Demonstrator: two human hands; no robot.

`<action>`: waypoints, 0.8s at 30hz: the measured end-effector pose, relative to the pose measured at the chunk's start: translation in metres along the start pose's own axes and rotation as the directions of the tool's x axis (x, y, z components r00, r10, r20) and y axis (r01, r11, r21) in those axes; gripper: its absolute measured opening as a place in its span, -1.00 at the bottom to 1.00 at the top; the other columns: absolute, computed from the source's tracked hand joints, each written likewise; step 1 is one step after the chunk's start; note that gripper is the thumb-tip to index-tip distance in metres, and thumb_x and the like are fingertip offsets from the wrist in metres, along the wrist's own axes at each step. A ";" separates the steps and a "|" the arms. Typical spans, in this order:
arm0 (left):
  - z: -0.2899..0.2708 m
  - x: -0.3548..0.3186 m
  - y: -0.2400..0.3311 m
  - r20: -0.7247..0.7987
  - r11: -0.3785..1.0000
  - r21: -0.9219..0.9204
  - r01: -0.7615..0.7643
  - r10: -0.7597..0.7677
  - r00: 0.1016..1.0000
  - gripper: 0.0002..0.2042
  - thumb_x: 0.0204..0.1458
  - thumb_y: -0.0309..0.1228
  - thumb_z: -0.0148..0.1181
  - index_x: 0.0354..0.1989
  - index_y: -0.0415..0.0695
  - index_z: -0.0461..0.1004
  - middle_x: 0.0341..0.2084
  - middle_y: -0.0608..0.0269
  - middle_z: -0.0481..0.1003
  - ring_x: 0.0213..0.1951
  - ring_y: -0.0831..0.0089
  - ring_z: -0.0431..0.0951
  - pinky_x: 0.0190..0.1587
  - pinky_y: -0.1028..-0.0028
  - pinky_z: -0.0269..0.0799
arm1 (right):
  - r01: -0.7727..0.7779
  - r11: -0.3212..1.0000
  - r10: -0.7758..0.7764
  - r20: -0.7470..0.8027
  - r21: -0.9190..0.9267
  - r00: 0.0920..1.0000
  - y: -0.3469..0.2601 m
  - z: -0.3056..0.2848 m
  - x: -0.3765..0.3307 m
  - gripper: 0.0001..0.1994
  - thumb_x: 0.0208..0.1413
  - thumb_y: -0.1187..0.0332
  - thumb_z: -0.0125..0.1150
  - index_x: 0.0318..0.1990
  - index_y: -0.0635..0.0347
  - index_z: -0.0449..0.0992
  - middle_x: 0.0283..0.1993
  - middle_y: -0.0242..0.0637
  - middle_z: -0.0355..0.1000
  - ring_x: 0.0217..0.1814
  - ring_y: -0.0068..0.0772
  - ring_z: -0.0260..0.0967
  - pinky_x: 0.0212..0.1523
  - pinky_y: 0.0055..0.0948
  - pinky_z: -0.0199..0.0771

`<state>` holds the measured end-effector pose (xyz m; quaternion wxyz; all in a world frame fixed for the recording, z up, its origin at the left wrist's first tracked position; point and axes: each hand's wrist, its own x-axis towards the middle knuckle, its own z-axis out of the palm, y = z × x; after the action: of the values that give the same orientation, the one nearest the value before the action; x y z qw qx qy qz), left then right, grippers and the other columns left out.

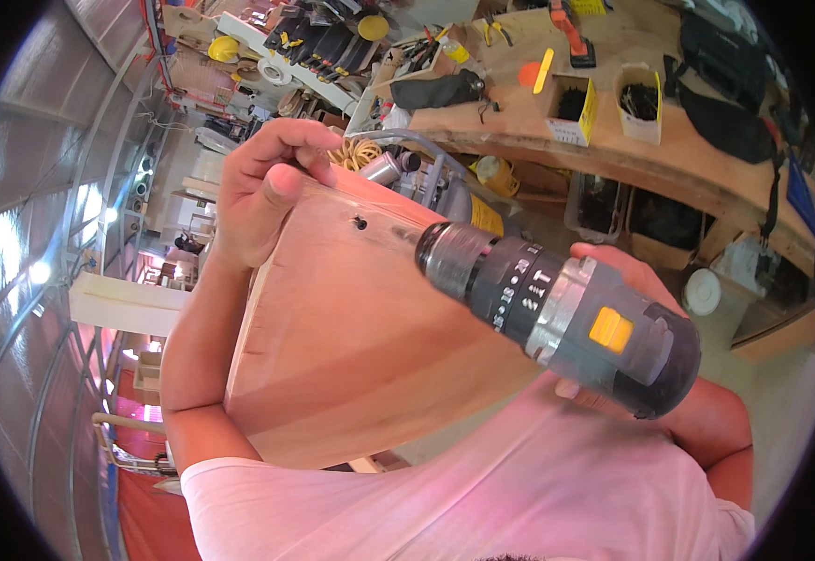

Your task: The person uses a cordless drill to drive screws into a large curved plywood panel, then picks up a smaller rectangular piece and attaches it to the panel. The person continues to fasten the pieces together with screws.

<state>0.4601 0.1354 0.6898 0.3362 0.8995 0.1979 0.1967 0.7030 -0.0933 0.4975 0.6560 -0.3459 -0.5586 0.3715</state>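
A cordless drill (pixel 557 313) in grey and black, with a yellow switch on top, is in my right hand (pixel 636 273). Its body hides most of that hand's fingers. The chuck points left over a pale wooden panel (pixel 370 318); whether the bit touches the wood is hidden. On the panel's face, near its far edge, a small dark spot (pixel 360 223) shows, either a screw head or a hole. My left hand (pixel 262 187) is bent round the panel's far left corner, thumb on the near side and fingertips at the top edge.
A workbench (pixel 519 136) curves across the back, bearing open boxes (pixel 571 103) of dark screws, an orange clamp (pixel 571 37) and a black pouch (pixel 435 91). Coiled yellow hose (pixel 359 151) lies behind the panel. Bins (pixel 597 206) stand under the bench. A white beam (pixel 127 304) is at left.
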 end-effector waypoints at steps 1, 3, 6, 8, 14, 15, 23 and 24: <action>0.000 0.000 -0.001 -0.002 1.000 0.004 -0.014 0.014 1.000 -0.35 0.10 0.20 0.22 -0.05 -0.27 0.52 -0.36 0.36 0.46 -0.29 0.64 0.43 -0.25 0.62 0.30 | 0.007 1.000 -0.007 0.011 -0.009 1.000 -0.001 0.003 0.001 -0.10 -0.19 0.41 0.62 0.36 0.22 0.24 0.15 -0.21 0.51 0.14 -0.44 0.49 0.16 -0.44 0.43; -0.003 0.002 -0.001 0.045 0.999 0.029 -0.031 0.029 0.999 -0.39 0.15 0.17 0.20 -0.09 -0.26 0.54 -0.36 0.38 0.47 -0.29 0.66 0.42 -0.27 0.63 0.29 | 0.025 0.998 -0.025 0.002 -0.053 1.000 -0.004 0.013 0.002 -0.12 -0.17 0.39 0.63 0.35 0.26 0.25 0.17 -0.19 0.49 0.17 -0.41 0.47 0.19 -0.42 0.43; -0.004 0.003 -0.003 0.068 0.999 0.029 -0.032 0.030 0.997 -0.45 0.19 0.12 0.18 -0.13 -0.24 0.56 -0.38 0.40 0.48 -0.30 0.68 0.41 -0.27 0.62 0.28 | -0.183 0.960 0.200 -0.061 0.212 0.978 -0.007 0.027 0.001 -0.16 -0.16 0.41 0.61 0.33 0.28 0.27 0.20 -0.20 0.47 0.19 -0.41 0.45 0.20 -0.39 0.43; -0.003 0.003 -0.004 0.064 0.999 0.038 -0.038 0.036 0.997 -0.48 0.21 0.10 0.18 -0.16 -0.23 0.57 -0.39 0.42 0.48 -0.31 0.69 0.39 -0.27 0.61 0.28 | -0.212 0.973 0.219 -0.071 0.090 0.973 -0.008 0.030 0.003 -0.19 -0.16 0.44 0.58 0.31 0.28 0.29 0.20 -0.21 0.46 0.18 -0.41 0.45 0.18 -0.38 0.44; -0.003 0.004 -0.002 0.081 0.997 0.071 0.006 -0.012 0.997 -0.44 0.16 0.16 0.17 -0.27 -0.22 0.57 -0.40 0.41 0.48 -0.33 0.64 0.40 -0.25 0.57 0.31 | -0.056 0.967 0.047 -0.043 -0.250 0.998 -0.014 0.034 0.009 -0.34 -0.18 0.51 0.45 0.20 0.24 0.40 0.09 -0.22 0.47 0.08 -0.30 0.48 0.09 -0.36 0.47; -0.003 0.005 -0.002 0.080 0.999 0.045 -0.007 0.003 0.997 -0.52 0.19 0.07 0.19 -0.28 -0.21 0.56 -0.43 0.44 0.46 -0.35 0.66 0.36 -0.27 0.57 0.29 | -0.050 0.984 0.035 -0.092 -0.171 0.995 -0.015 0.037 0.010 -0.37 -0.19 0.51 0.44 0.16 0.24 0.43 0.07 -0.21 0.48 0.06 -0.28 0.48 0.08 -0.36 0.47; 0.001 0.005 -0.010 0.069 0.999 -0.002 -0.040 0.040 0.997 -0.63 0.23 -0.09 0.23 -0.38 -0.21 0.54 -0.54 0.50 0.37 -0.42 0.69 0.27 -0.35 0.54 0.24 | -0.263 0.961 0.247 -0.154 -0.090 0.957 -0.025 0.044 0.010 -0.52 -0.17 0.54 0.32 0.02 0.26 0.44 -0.07 -0.27 0.49 -0.09 -0.28 0.48 -0.01 -0.31 0.45; 0.001 0.006 -0.010 0.067 0.999 0.021 -0.035 0.034 0.997 -0.63 0.22 -0.10 0.24 -0.40 -0.21 0.53 -0.56 0.50 0.36 -0.44 0.69 0.26 -0.37 0.53 0.24 | -0.252 0.962 0.232 -0.169 -0.108 0.958 -0.024 0.045 0.010 -0.52 -0.17 0.54 0.32 0.02 0.26 0.44 -0.09 -0.28 0.50 -0.10 -0.29 0.48 -0.02 -0.32 0.46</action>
<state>0.4631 0.1443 0.6839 0.3292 0.9125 0.1734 0.1703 0.6618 -0.0945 0.5296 0.6233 -0.4809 -0.4823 0.3843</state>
